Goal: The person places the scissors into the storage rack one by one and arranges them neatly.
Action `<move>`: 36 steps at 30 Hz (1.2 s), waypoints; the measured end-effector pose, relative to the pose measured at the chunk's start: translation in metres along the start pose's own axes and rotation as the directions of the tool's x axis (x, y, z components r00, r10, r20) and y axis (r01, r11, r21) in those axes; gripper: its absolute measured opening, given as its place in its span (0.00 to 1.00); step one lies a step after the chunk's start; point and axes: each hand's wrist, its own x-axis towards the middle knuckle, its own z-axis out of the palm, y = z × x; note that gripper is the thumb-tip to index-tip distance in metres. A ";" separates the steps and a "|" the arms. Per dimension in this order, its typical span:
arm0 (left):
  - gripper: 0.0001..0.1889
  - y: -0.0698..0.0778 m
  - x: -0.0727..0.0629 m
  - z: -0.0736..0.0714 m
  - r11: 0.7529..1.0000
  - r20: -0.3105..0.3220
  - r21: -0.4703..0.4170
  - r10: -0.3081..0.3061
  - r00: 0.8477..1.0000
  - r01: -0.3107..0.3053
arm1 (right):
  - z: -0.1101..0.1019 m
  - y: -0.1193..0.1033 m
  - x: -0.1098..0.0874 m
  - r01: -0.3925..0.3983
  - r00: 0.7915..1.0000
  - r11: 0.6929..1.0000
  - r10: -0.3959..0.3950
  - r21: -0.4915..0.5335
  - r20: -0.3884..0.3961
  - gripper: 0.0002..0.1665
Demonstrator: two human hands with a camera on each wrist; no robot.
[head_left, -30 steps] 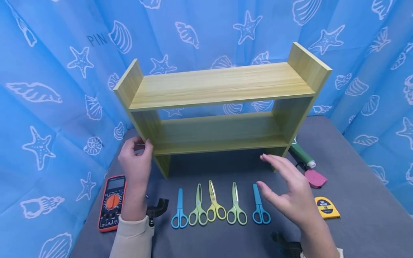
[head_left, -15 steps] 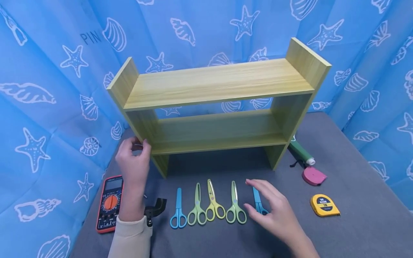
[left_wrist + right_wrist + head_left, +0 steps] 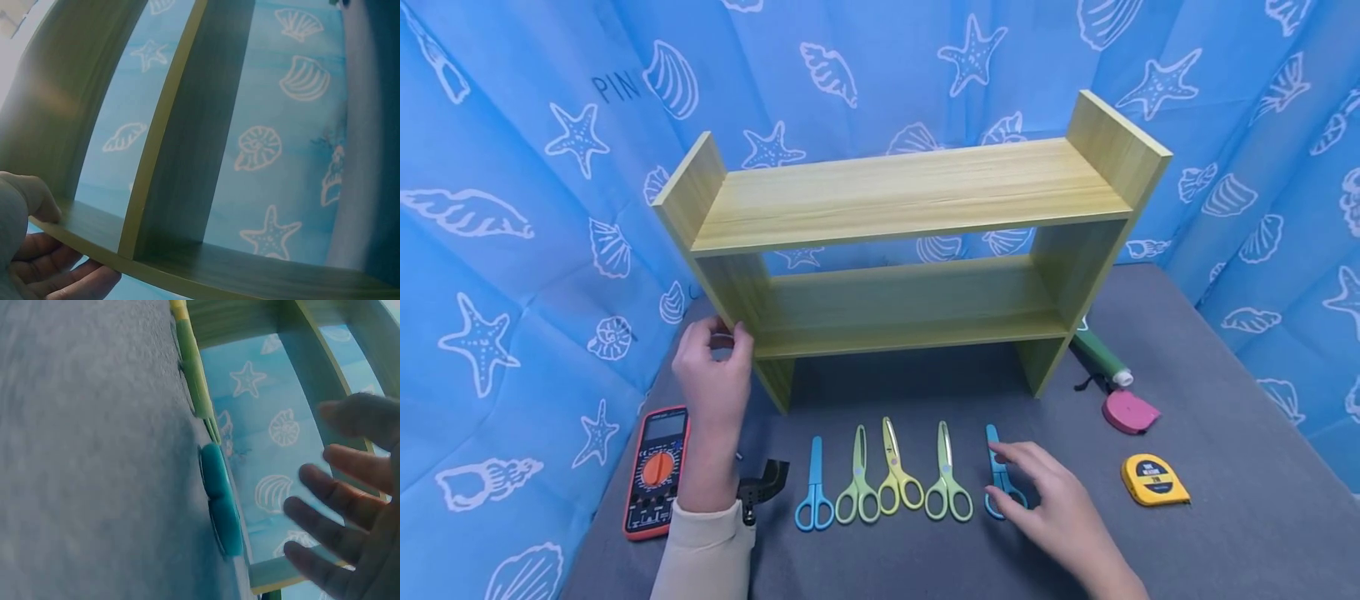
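Note:
My left hand [image 3: 715, 379] grips the left side panel of a two-tier wooden shelf [image 3: 917, 200]. In the left wrist view the thumb lies on the inner face of that panel [image 3: 94, 225] and the fingers are behind it. A right-hand pair of blue scissors [image 3: 993, 437] lies flat on the table, handles toward me. Over it hovers my right hand [image 3: 1056, 504], thumb and fingers spread apart, nothing between them. The right wrist view shows the blue handles [image 3: 224, 503] on the cloth, apart from the fingers.
To the left in the same row lie green scissors [image 3: 946, 479], yellow scissors [image 3: 895, 475], more green scissors [image 3: 860, 479] and blue scissors [image 3: 816, 479]. A multimeter [image 3: 657, 475] lies far left. Right are a yellow tape measure [image 3: 1152, 479], a pink one [image 3: 1130, 412] and a green tube [image 3: 1101, 357].
My right hand has come down and left from near the shelf's right leg to over the right-hand blue scissors. The left hand keeps its grip; the head view has shifted slightly.

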 end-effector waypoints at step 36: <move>0.08 0.001 0.001 -0.001 1.000 0.015 -0.013 0.002 1.000 -0.002 | -0.079 -0.010 0.021 -0.448 0.851 0.894 0.425 0.003 0.308 0.06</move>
